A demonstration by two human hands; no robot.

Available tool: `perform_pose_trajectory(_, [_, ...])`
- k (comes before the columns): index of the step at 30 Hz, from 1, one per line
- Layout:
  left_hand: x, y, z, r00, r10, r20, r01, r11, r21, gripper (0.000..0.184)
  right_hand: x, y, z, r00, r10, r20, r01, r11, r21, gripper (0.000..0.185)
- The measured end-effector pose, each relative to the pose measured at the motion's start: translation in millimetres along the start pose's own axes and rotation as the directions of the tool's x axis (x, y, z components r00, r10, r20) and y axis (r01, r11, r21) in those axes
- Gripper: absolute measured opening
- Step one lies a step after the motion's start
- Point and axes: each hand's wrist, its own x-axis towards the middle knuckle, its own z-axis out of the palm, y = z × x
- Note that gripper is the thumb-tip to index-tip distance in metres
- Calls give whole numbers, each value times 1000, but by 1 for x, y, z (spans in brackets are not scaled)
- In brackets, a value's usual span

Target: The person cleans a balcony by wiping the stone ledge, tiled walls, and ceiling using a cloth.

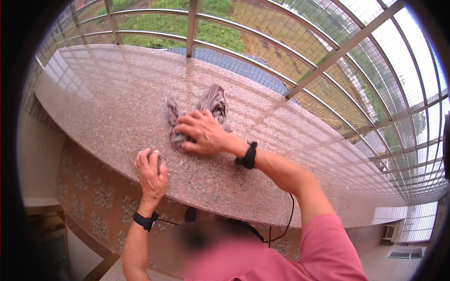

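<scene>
A crumpled grey-brown cloth (214, 100) lies on the speckled pink stone surface (117, 98), near its middle. My right hand (202, 132) presses down on the near part of the cloth, its fingers pointing left and bunching the fabric beneath them. At the surface's near edge rests my left hand (151, 174), away from the cloth, with its fingers slightly bent and apart and nothing held. Each wrist wears a black band, with a thin black cable running from it.
Metal railings with wire mesh (192, 28) curve along the far and right sides of the stone surface. Grass and a dark roof show beyond them. Below the near edge is a patterned tiled floor (100, 194), with a wooden item at lower left.
</scene>
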Motion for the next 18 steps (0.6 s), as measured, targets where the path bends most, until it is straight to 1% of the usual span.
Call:
perform_pose_trajectory(2, [0,0,1,1000,-1,1,1,1000,1,38,-20,-15,-3,1000,6,8,-6,999,32,46])
perform_pose_trajectory(4, [0,-1,1,1000,-1,2,1,1000,6,38,-30,-20,-6,992,-52,-112,60,995,73,45])
perform_pose_trajectory(5, [0,-1,1,1000,-7,12,7,1000,1,38,-34,-17,-9,992,-52,-115,60,996,72,45])
perform_pose_trajectory(7, [1,-1,0,1000,-13,22,13,1000,-4,39,-39,-15,-21,1000,8,9,-11,966,260,40])
perform_pose_trajectory(8, [1,0,-2,1000,-12,27,12,1000,0,39,-39,-7,-22,997,31,-76,-1,931,366,38])
perform_pose_trajectory(9, [1,1,-2,999,-10,34,10,1000,2,39,-35,-4,-41,992,123,4,-109,864,492,36])
perform_pose_trajectory(11, [1,1,-1,1000,4,19,-4,1000,17,37,-29,22,-60,951,285,122,-303,770,561,40])
perform_pose_trajectory(13, [2,1,0,1000,16,6,-16,999,37,35,-19,58,-81,873,488,-2,-423,757,499,46])
perform_pose_trajectory(15, [2,1,-1,1000,24,13,-25,998,61,37,-8,119,-82,793,566,-226,-487,812,323,52])
perform_pose_trajectory(16, [3,0,-2,1000,19,14,-20,997,71,37,-4,126,-88,796,562,-224,-481,812,331,52])
perform_pose_trajectory(18, [1,1,-2,998,-9,55,7,1000,25,41,-1,136,-88,723,640,-261,-636,764,111,65])
